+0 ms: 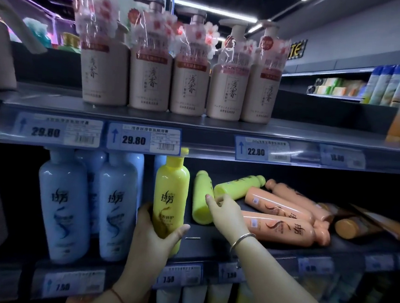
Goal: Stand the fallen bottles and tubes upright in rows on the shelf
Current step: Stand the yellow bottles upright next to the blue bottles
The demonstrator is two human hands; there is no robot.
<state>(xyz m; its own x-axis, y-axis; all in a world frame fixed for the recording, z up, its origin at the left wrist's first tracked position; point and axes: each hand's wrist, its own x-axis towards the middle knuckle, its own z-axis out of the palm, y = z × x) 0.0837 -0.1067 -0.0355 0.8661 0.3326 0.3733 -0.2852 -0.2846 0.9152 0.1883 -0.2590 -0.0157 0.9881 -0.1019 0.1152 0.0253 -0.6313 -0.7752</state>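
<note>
Left hand [159, 235] grip clenched on yellow bottle [170, 197], upright, cap up, middle shelf [208, 252] near edge. Right hand [227, 213] fingers loose, touching fallen yellow-green bottle [201, 198], long axis near-far.

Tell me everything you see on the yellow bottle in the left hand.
The yellow bottle is glossy, plastic-looking, with rounded shoulders and a yellow cap reaching the price rail above. Dark brand characters and a brownish swirl mark its front. It stands upright at the shelf front, right of the blue bottles. The left hand wraps its lower half; the right hand touches a different, fallen bottle.
</note>
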